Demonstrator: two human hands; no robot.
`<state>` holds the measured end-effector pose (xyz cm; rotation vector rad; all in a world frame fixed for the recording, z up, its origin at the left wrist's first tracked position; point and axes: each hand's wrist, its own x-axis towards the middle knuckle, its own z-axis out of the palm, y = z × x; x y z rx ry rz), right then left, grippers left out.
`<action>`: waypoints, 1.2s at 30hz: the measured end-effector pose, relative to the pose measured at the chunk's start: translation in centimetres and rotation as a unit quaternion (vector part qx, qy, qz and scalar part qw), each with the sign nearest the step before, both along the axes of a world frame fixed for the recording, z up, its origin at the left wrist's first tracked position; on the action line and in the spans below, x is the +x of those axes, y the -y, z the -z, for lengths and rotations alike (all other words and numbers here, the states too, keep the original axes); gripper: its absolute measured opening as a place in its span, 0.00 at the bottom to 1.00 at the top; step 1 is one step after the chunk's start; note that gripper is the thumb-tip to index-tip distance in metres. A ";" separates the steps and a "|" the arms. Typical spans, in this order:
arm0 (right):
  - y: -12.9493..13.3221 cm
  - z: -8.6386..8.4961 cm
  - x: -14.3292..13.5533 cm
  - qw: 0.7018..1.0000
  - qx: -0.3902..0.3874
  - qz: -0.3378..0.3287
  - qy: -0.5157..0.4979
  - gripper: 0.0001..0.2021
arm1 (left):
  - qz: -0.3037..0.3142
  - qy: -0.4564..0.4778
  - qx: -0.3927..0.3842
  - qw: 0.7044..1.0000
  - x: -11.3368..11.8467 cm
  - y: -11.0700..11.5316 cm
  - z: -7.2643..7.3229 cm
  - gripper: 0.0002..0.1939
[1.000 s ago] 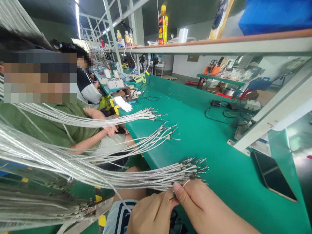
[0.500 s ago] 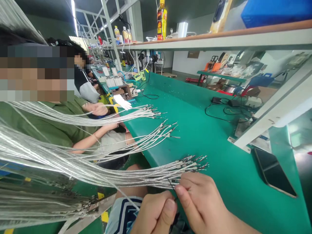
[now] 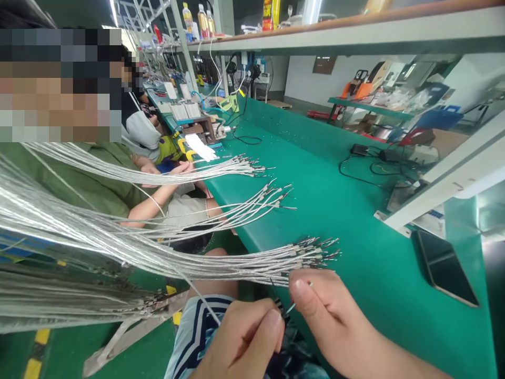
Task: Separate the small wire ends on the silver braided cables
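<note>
Low in the head view, my left hand [image 3: 248, 337] is closed in a pinch on a thin cable end, with a dark strand sticking up beside its fingers. Just right of it, my right hand [image 3: 327, 305] pinches a thin pale green wire [image 3: 291, 307] that runs between the two hands. Behind my hands lies a thick bundle of white cables [image 3: 236, 266], its stripped ends over the green table [image 3: 366, 284]. Two smaller cable bundles [image 3: 252, 202] [image 3: 221, 171] lie farther back, their ends also over the table.
A black phone [image 3: 444, 266] lies at the right by a white shelf post [image 3: 445, 179]. A person in a green shirt [image 3: 106, 184] sits at the left. Black cords and adapters [image 3: 359, 150] lie toward the back, and a white glove [image 3: 200, 147] rests near a small machine [image 3: 197, 126].
My hands have moved slightly apart, and the pale green wire now shows between them. The camera view has tilted down a little. The neighbour's hands have shifted.
</note>
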<state>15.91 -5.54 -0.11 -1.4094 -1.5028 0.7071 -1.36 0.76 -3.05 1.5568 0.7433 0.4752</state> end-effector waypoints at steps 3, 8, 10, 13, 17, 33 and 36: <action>-0.3 0.6 0.0 1.000 0.017 0.023 0.009 0.22 | 0.066 0.020 -0.006 0.998 0.5 -0.5 0.9 0.25; -0.3 1.3 0.5 0.997 0.048 0.060 0.032 0.16 | 0.107 0.080 -0.011 0.991 1.1 -1.2 1.1 0.17; -0.2 1.2 0.8 0.996 0.049 0.071 0.020 0.15 | 0.092 0.072 0.017 0.993 1.2 -1.2 0.7 0.14; -0.2 1.1 1.2 0.995 0.024 0.092 -0.035 0.16 | 0.052 0.060 0.009 0.997 1.6 -0.9 0.5 0.11; -0.1 1.3 1.1 0.987 -0.010 0.113 -0.110 0.18 | -0.018 0.083 -0.023 0.996 2.4 -0.3 1.1 0.07; -0.8 2.6 0.9 0.994 0.069 0.019 -0.082 0.06 | -0.102 0.149 -0.147 0.972 2.5 -0.8 1.8 0.16; -1.0 2.7 0.8 0.993 0.098 0.014 -0.062 0.08 | -0.088 0.155 -0.156 0.972 2.2 -1.0 2.1 0.16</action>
